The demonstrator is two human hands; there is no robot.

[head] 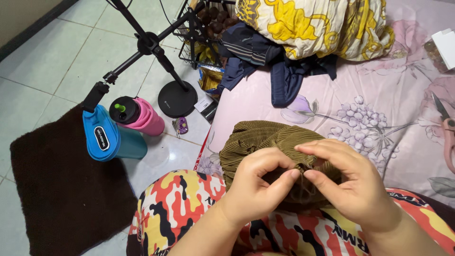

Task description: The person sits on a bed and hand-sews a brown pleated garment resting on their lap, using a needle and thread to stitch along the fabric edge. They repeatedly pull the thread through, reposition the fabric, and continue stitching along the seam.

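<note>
Both hands are pinched together on the olive ribbed cloth [265, 142], which lies on the person's lap at the near edge of the bed [379, 90]: the left hand [253, 187] and right hand [353, 182] meet fingertip to fingertip over a small dark spot in its folds. The work there looks mid-way, judging by the gathered, unflattened cloth. What the fingertips grip is too small to tell, and pink scissors [448, 132] are cut off at the bed's right edge

Left hand [253, 189] rising from six o'clock, wrist bent, fingers curled inward, thumb and forefinger pinched shut. Right hand [353, 182] entering from five o'clock — back turned up, fingers arched over, thumb tip meeting forefinger. Both pinches touching at centre — fingertips pressed together, forearms bare, angled toward twelve.
</note>
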